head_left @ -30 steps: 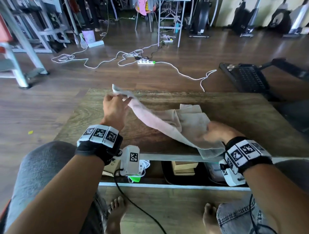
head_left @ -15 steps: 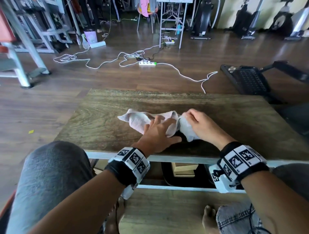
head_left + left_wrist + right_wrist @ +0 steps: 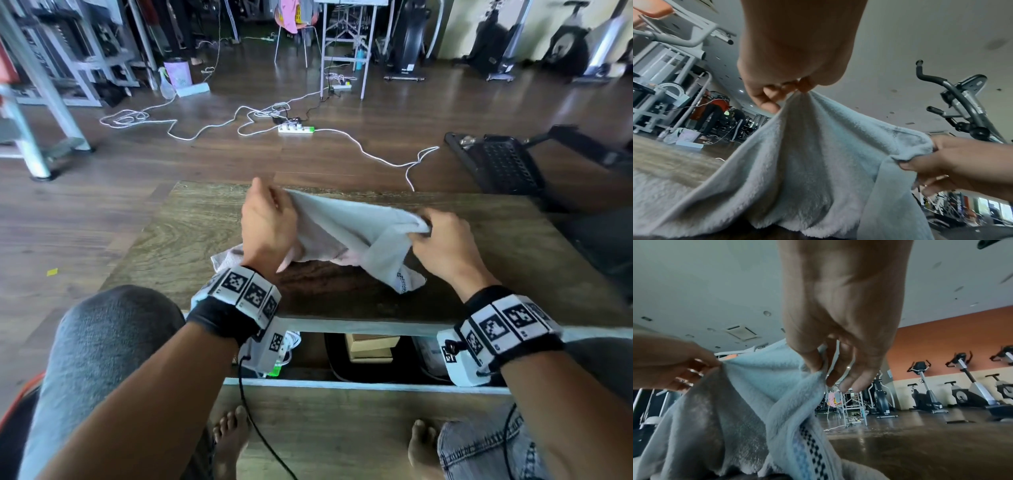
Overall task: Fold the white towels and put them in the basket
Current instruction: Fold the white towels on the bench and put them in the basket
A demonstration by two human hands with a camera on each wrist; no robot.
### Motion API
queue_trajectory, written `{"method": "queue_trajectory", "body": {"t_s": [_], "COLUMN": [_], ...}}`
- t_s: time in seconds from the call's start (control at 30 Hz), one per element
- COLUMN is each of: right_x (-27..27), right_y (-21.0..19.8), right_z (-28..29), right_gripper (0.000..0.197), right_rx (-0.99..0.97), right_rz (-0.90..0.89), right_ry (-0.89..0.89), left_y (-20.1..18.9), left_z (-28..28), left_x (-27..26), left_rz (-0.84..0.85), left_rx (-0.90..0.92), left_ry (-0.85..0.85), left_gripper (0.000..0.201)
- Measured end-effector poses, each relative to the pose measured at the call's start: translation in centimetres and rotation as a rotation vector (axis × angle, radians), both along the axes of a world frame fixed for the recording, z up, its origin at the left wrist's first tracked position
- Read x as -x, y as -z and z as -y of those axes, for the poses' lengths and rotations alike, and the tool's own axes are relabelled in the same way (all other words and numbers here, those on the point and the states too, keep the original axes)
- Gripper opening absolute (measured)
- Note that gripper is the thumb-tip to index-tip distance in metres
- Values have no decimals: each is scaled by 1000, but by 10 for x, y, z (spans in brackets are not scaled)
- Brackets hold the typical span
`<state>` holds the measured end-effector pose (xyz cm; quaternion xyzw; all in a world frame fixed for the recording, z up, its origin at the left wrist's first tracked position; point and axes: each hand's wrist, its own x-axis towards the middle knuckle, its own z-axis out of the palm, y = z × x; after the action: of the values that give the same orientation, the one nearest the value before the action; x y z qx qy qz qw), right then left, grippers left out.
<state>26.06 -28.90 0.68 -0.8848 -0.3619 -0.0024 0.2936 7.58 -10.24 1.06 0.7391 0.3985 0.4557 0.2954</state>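
Both hands hold one white towel [image 3: 356, 233] up over the wooden worktop [image 3: 178, 236]. The left hand [image 3: 267, 229] pinches an upper corner between thumb and fingertips — the left wrist view shows the cloth gathered into folds right at the pinch. The right hand [image 3: 445, 246] pinches the other end of the same top edge, its fingers curled round a bunched bit of cloth. Between the two hands the edge runs nearly taut, the left end raised a little higher than the right.

Below that edge the towel hangs slack. Its lower part touches the worktop: one crumpled end lies by the left wrist, and a flap with a dark patterned border [image 3: 812, 456] droops below the right hand and rests on the wood.

A shelf [image 3: 370, 349] under the worktop holds some boxes. Beyond the worktop, on the wooden floor, a white power strip [image 3: 296, 129] lies among loose white cables.
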Motion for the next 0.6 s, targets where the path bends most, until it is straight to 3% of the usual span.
{"method": "queue_trajectory", "body": {"t_s": [0.13, 0.23, 0.3, 0.37, 0.43, 0.5, 0.6], "right_x": [2, 14, 26, 37, 44, 45, 40], "right_y": [2, 0, -4, -7, -7, -8, -10], "right_z": [-3, -7, -10, -13, -15, -15, -14], "right_gripper": [20, 33, 35, 30, 32, 37, 34], "right_rx": [-140, -220, -261, -318, -352, -369, -457], "right_rz": [-239, -340, -353, -387, -409, -424, -447], "right_ry": [-36, -110, -185, -260, -316, -303, -226], "left_y": [-1, 3, 4, 7, 11, 14, 14], "left_z": [-2, 20, 41, 58, 64, 59, 43], "left_x": [2, -3, -7, -12, -16, -16, -11], "left_rz": [-117, -188, -239, -312, -266, -209, -114], "left_rx": [167, 273, 210, 168, 190, 89, -8], "left_ry": [-31, 306, 538, 643, 645, 560, 417], "left_gripper": [18, 26, 35, 36, 28, 21, 26]}}
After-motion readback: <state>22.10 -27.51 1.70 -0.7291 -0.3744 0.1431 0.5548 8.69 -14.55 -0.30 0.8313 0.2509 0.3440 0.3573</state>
